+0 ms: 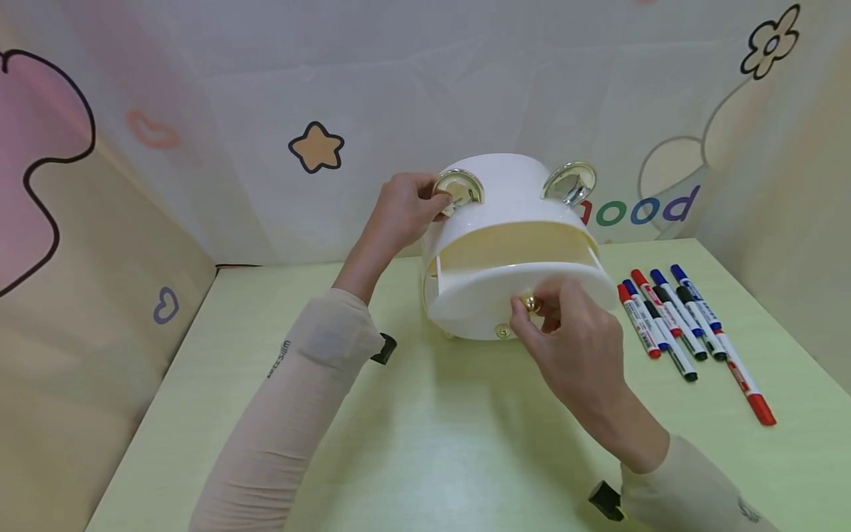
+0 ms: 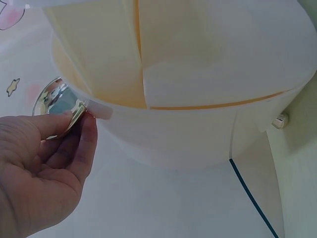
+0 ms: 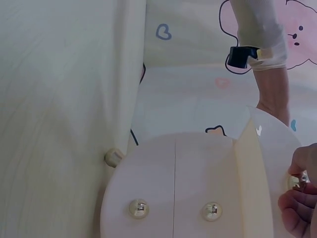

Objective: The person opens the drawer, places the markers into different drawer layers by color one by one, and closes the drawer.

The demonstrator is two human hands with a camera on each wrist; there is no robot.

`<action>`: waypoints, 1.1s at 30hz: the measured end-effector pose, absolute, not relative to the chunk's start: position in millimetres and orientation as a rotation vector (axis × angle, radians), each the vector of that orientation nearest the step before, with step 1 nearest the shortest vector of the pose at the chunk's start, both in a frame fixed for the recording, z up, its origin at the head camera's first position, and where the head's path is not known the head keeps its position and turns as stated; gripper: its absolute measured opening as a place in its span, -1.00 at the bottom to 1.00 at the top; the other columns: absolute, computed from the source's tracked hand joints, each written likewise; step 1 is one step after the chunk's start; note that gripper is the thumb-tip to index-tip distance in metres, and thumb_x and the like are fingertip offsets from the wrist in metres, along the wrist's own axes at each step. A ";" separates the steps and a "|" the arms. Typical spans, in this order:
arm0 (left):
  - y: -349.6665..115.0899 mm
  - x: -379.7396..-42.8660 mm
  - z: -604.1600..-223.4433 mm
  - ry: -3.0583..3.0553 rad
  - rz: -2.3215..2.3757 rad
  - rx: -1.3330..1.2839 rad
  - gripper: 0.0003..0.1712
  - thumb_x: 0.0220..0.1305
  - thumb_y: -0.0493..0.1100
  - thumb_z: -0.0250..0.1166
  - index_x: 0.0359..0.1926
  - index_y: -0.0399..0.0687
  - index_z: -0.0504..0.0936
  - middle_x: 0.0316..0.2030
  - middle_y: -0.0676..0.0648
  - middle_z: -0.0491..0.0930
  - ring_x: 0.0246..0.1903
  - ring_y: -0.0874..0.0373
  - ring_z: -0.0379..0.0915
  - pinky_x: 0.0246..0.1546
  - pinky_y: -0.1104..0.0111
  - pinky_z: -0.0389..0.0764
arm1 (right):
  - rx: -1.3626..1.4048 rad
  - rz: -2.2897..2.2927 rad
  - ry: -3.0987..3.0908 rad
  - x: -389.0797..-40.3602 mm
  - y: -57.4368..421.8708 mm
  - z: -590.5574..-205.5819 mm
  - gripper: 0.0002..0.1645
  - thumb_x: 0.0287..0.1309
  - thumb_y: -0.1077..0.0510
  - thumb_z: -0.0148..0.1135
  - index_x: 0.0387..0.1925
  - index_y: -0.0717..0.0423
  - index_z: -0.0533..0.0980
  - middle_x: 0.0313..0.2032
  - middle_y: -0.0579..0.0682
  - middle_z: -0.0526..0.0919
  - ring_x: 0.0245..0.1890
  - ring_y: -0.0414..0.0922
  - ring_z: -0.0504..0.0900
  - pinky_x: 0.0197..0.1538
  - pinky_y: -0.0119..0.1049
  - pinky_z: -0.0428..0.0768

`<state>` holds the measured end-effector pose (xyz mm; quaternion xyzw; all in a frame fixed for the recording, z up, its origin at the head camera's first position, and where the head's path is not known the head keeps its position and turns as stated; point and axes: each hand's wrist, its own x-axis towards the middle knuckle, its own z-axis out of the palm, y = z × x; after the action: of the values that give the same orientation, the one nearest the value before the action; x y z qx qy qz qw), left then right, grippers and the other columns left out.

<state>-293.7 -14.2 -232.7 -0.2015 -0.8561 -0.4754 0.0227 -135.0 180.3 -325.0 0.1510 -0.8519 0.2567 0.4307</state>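
A white rounded storage box (image 1: 499, 177) with two gold ear-shaped discs stands at the middle of the table. Its top drawer (image 1: 475, 292) is pulled partly out, and the cream inside shows from above. My left hand (image 1: 405, 210) pinches the left gold ear (image 1: 465, 186) between thumb and fingers; the left wrist view shows this grip up close. With thumb and fingers, my right hand (image 1: 578, 340) holds the gold knob (image 1: 531, 303) on the drawer's front. In the right wrist view two lower drawers carry gold knobs (image 3: 212, 211) and sit closed.
Several red, blue and black markers (image 1: 671, 310) lie side by side to the right of the box. One red marker (image 1: 747, 377) extends closer to the front. Behind the pale green table (image 1: 412, 458) hangs a printed cloth backdrop (image 1: 319, 81).
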 end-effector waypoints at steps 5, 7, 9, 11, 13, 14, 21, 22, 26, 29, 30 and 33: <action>-16.1 -293.3 -233.4 -2.657 -1.481 -0.633 -0.85 0.46 -0.29 0.22 -0.18 -0.25 0.71 -0.27 -0.14 0.70 -0.24 0.10 0.68 -0.19 0.40 0.64 | 0.387 0.623 -2.129 -127.8 180.1 -325.9 -0.63 0.06 0.28 0.55 -0.23 0.30 0.49 -0.44 0.12 0.66 -0.56 -0.06 0.61 -0.51 -0.20 0.57; -16.6 -293.4 -234.5 -2.660 -1.490 -0.628 -0.84 0.46 -0.29 0.21 -0.18 -0.26 0.71 -0.26 -0.14 0.69 -0.23 0.10 0.68 -0.17 0.39 0.64 | 0.396 0.614 -2.132 -125.7 179.9 -326.2 -0.62 0.03 0.30 0.56 -0.24 0.30 0.49 -0.44 0.12 0.66 -0.57 -0.06 0.61 -0.52 -0.20 0.57; -16.9 -294.1 -235.0 -2.657 -1.495 -0.625 -0.84 0.46 -0.30 0.20 -0.18 -0.26 0.71 -0.26 -0.15 0.69 -0.23 0.09 0.68 -0.16 0.39 0.65 | 0.411 0.607 -2.128 -124.1 179.9 -326.2 -0.62 0.02 0.30 0.56 -0.24 0.30 0.48 -0.45 0.12 0.66 -0.57 -0.07 0.61 -0.52 -0.21 0.58; -16.6 -295.4 -235.4 -2.654 -1.491 -0.625 -0.84 0.46 -0.29 0.21 -0.18 -0.26 0.71 -0.25 -0.14 0.70 -0.22 0.09 0.69 -0.15 0.38 0.64 | 0.417 0.608 -2.125 -121.9 180.1 -325.8 -0.62 0.03 0.30 0.56 -0.24 0.30 0.49 -0.44 0.12 0.67 -0.57 -0.08 0.62 -0.52 -0.22 0.59; -16.0 -296.1 -234.8 -2.653 -1.486 -0.629 -0.84 0.45 -0.29 0.21 -0.18 -0.25 0.72 -0.26 -0.14 0.71 -0.23 0.09 0.69 -0.15 0.39 0.64 | 0.423 0.603 -2.122 -119.4 180.6 -325.6 -0.63 0.02 0.29 0.56 -0.25 0.29 0.49 -0.45 0.11 0.67 -0.57 -0.09 0.61 -0.53 -0.23 0.58; -15.7 -296.5 -234.9 -2.651 -1.483 -0.632 -0.84 0.45 -0.30 0.21 -0.18 -0.25 0.72 -0.26 -0.14 0.71 -0.23 0.09 0.69 -0.16 0.39 0.64 | 0.423 0.603 -2.124 -117.9 180.9 -325.5 -0.63 0.02 0.29 0.56 -0.25 0.29 0.49 -0.45 0.11 0.67 -0.57 -0.10 0.62 -0.53 -0.24 0.58; -14.9 -296.2 -233.9 -2.656 -1.487 -0.628 -0.84 0.46 -0.29 0.21 -0.17 -0.24 0.72 -0.26 -0.14 0.71 -0.24 0.10 0.68 -0.23 0.42 0.60 | 0.410 0.602 -2.150 -107.5 181.6 -325.5 -0.62 0.01 0.28 0.58 -0.25 0.26 0.50 -0.42 0.09 0.69 -0.56 -0.13 0.63 -0.51 -0.26 0.62; -15.0 -295.8 -233.6 -2.658 -1.484 -0.627 -0.84 0.46 -0.29 0.21 -0.17 -0.24 0.72 -0.26 -0.14 0.71 -0.24 0.10 0.68 -0.24 0.43 0.59 | 0.409 0.600 -2.155 -106.1 181.4 -325.5 -0.62 0.00 0.28 0.58 -0.25 0.26 0.51 -0.42 0.09 0.69 -0.55 -0.13 0.63 -0.51 -0.26 0.62; -15.1 -294.9 -232.3 -2.665 -1.463 -0.626 -0.84 0.46 -0.27 0.22 -0.19 -0.23 0.72 -0.28 -0.13 0.72 -0.25 0.11 0.67 -0.30 0.45 0.53 | 0.412 0.584 -2.159 -102.1 180.9 -325.9 -0.62 -0.01 0.28 0.58 -0.27 0.26 0.50 -0.43 0.10 0.69 -0.56 -0.14 0.62 -0.53 -0.28 0.60; -15.3 -294.4 -231.7 -2.665 -1.459 -0.624 -0.84 0.45 -0.28 0.22 -0.21 -0.23 0.72 -0.30 -0.13 0.72 -0.26 0.11 0.67 -0.33 0.45 0.51 | 0.418 0.566 -2.156 -100.1 180.9 -326.5 -0.61 -0.05 0.30 0.58 -0.29 0.27 0.49 -0.45 0.10 0.68 -0.58 -0.13 0.62 -0.54 -0.28 0.58; -15.4 -294.2 -231.6 -2.667 -1.458 -0.622 -0.84 0.45 -0.28 0.22 -0.21 -0.23 0.72 -0.30 -0.13 0.72 -0.26 0.11 0.67 -0.32 0.46 0.51 | 0.419 0.563 -2.155 -99.4 180.9 -326.9 -0.60 -0.06 0.30 0.59 -0.29 0.27 0.49 -0.45 0.10 0.68 -0.58 -0.14 0.62 -0.54 -0.28 0.58; -15.3 -294.3 -231.8 -2.665 -1.463 -0.622 -0.84 0.45 -0.28 0.22 -0.19 -0.23 0.73 -0.29 -0.14 0.72 -0.25 0.11 0.67 -0.32 0.46 0.52 | 0.421 0.558 -2.150 -97.8 181.3 -328.3 -0.59 -0.07 0.29 0.59 -0.29 0.27 0.48 -0.45 0.10 0.67 -0.58 -0.13 0.62 -0.55 -0.28 0.58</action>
<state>-294.3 -15.3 -231.8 -0.2003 -0.8587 -0.4714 0.0193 -97.8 181.3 -328.3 0.1685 -0.8602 0.2232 0.4265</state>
